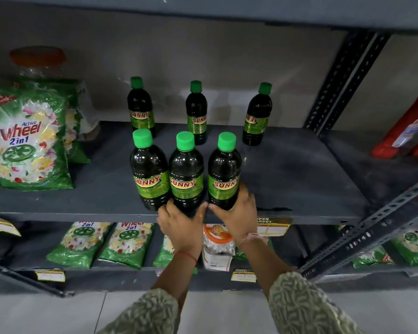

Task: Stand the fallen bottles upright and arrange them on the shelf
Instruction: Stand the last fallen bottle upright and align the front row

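Both hands are down at 6 o'clock on the shelf's (299, 189) front edge. Left hand (181, 222) has its grip wrapped round the base of the middle front bottle (186, 172), right hand (237, 213) clamped on the right front bottle (223, 169). Left front bottle (150, 169) stands touching the middle one. Further back toward 12, three more bottles (196, 112) stand upright, well apart. Detergent bags (32, 141) sit off at 9.
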A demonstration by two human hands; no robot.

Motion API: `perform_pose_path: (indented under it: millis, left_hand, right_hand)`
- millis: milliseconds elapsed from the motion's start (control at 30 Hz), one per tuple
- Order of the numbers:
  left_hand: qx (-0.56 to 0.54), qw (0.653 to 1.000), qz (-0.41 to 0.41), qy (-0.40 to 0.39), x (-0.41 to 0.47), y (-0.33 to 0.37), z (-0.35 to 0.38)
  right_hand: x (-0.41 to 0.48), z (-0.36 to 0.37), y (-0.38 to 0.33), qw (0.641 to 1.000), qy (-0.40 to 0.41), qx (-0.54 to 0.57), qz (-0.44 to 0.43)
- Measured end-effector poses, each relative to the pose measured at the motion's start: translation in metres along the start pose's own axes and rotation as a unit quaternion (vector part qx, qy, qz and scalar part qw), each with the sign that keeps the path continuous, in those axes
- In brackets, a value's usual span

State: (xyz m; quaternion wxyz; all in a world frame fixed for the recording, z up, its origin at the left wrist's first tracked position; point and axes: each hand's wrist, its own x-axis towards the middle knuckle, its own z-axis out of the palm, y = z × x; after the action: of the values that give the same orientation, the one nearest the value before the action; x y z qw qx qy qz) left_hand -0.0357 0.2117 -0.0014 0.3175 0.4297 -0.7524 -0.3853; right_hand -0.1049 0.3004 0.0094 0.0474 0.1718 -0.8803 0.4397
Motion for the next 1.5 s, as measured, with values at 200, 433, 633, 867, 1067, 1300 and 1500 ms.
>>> perform_pose_path:
  millis: [200, 433, 633, 867, 1067, 1300, 1500]
  left_hand:
    - [0.032, 0.999, 0.005, 0.038, 0.004, -0.007, 0.014]
    - [0.059, 0.997, 0.039, 0.035, -0.009, -0.004, 0.023]
    - [0.052, 0.996, 0.048, 0.049, -0.016, 0.006, 0.021]
    - [0.033, 0.998, 0.052, 0.008, -0.016, 0.009, 0.013]
    - [-0.031, 0.99, 0.093, 0.098, -0.008, -0.026, -0.02]
    - [0.066, 0.995, 0.056, -0.056, 0.062, -0.034, -0.057]
    - [0.005, 0.993, 0.049, -0.11, 0.081, -0.034, -0.07]
  right_hand:
    - [0.002, -0.01, 0.011, 1.0, 0.0, -0.002, -0.013]
    - [0.008, -0.057, 0.058, 0.999, 0.032, 0.014, 0.032]
    - [0.012, -0.084, 0.083, 0.998, 0.035, 0.032, 0.044]
    - [0.005, -0.085, 0.082, 0.997, 0.018, 0.052, 0.058]
    - [-0.061, -0.066, 0.056, 0.987, 0.126, 0.098, 0.015]
    - [-0.016, -0.007, -0.01, 0.975, -0.174, 0.137, 0.006]
    - [0.022, 0.014, -0.019, 0.972, -0.202, 0.105, 0.059]
